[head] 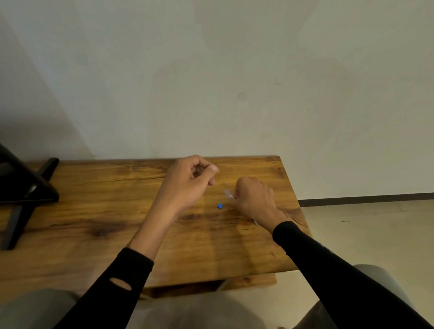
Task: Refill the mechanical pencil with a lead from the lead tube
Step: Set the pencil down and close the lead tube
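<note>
- Toward the far right corner of the tabletop point(87, 201), the right hand point(255, 197) rests curled into a fist around a slim, pale, see-through barrel point(228, 194), which I take to be either the mechanical pencil or the lead tube; blur keeps me from telling which.
- The barrel's free end pokes out of the fist toward the left hand point(186, 183), tilted up slightly off the wood.
- A thin dark tip point(254, 222) shows at the right wrist, near the right edge; it may be the other end of the same thing or a second item, and I cannot tell.
- The left hand hovers above the far edge, thumb and forefinger pinched together. Whether a lead sits in that pinch is too fine to see.
- A small blue cap point(220, 206) lies loose on the wood just beside the right hand, between the two wrists.

What could go wrong:
- If a lead is in the pinch, it is brittle; too hard a squeeze, or a slanted entry into the barrel's opening, would likely snap it.
- The opening looks narrow, so a small misalignment between the hands could send the lead past it and onto the tabletop, where it would be hard to find against the dark grain.
- The blue cap could be nudged by either wrist and roll off the nearby right edge.
- Tipping an open barrel downward might spill whatever leads are inside.
</note>
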